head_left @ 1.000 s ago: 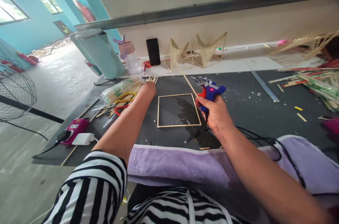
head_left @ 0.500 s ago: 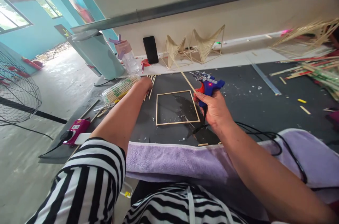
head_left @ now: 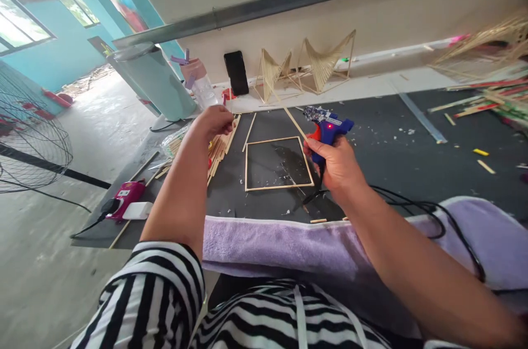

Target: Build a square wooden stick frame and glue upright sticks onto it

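Note:
My right hand [head_left: 340, 164] is wrapped round a blue hot glue gun [head_left: 330, 131] with a red light and a foil-like nozzle. Between its thumb and fingers it also pinches a thin wooden stick [head_left: 293, 120] pointing up and left. My left hand [head_left: 216, 120] is raised over a pile of wooden sticks [head_left: 225, 148], fingers closed together; what they hold, if anything, I cannot make out. Between the hands a square frame of sticks [head_left: 280, 188] lies flat on the dark table [head_left: 371, 156]. One loose stick [head_left: 249, 132] lies just beyond its left corner.
Stick models [head_left: 319, 68] and a black phone [head_left: 236, 74] stand at the wall. A water bottle [head_left: 202, 85], a bin [head_left: 154, 79] and a pink power strip [head_left: 126, 200] are on the left. To the right lie a ruler [head_left: 421, 115], bundled sticks [head_left: 490, 98] and a black cord [head_left: 412, 206].
My left hand has lifted off the stick pile and come back toward the left, uncovering more sticks. The right hand keeps its hold on the glue gun and stick.

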A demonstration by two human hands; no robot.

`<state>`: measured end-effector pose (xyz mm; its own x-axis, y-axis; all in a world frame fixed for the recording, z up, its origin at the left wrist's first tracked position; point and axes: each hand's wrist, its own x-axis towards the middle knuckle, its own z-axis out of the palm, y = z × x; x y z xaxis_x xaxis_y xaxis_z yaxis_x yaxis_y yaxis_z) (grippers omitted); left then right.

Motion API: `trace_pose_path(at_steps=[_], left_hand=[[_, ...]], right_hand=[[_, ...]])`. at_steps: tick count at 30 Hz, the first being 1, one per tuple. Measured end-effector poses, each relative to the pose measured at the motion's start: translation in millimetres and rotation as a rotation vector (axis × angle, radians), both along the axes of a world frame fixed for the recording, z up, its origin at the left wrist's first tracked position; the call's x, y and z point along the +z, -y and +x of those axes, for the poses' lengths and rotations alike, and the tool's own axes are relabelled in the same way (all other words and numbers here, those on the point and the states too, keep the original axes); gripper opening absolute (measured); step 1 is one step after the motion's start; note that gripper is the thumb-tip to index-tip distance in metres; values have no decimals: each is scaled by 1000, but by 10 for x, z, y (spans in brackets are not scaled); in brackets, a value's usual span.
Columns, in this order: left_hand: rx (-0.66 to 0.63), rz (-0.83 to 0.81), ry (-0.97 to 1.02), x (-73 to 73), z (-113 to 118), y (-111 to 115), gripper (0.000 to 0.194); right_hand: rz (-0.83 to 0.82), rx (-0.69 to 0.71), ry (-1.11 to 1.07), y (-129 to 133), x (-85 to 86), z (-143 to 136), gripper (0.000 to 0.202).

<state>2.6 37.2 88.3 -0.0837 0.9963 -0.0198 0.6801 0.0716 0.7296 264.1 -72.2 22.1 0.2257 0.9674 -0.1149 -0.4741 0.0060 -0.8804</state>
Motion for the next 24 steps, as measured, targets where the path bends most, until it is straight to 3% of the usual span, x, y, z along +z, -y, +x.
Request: trace_pose_path(at_steps=[1, 3, 5, 8, 10, 15, 24], left_hand=[[-24, 6, 313, 9, 59, 128, 6], [-63, 49, 477, -47, 278, 409, 7], [-137, 24, 776, -182, 581, 686, 12], [-141, -48, 1018, -426, 1007, 991, 13], [-128, -89, 1101, -551, 1172, 1085, 16], [-185, -52, 1155, -673, 1172, 1090, 28], [-227, -40, 1199, -615, 1005, 1126, 31]], right_hand=[[-3, 6, 4, 12, 3, -7, 42], [-8, 12, 11, 33, 3, -25, 43], [-9, 10, 20, 49, -7, -54, 43], [19, -3, 47, 67, -37, -113, 40], [57, -4, 56, 82, -57, -156, 39], [90, -2, 46, 128, -84, -236, 42], [51, 57, 98, 150, -159, -291, 45]])
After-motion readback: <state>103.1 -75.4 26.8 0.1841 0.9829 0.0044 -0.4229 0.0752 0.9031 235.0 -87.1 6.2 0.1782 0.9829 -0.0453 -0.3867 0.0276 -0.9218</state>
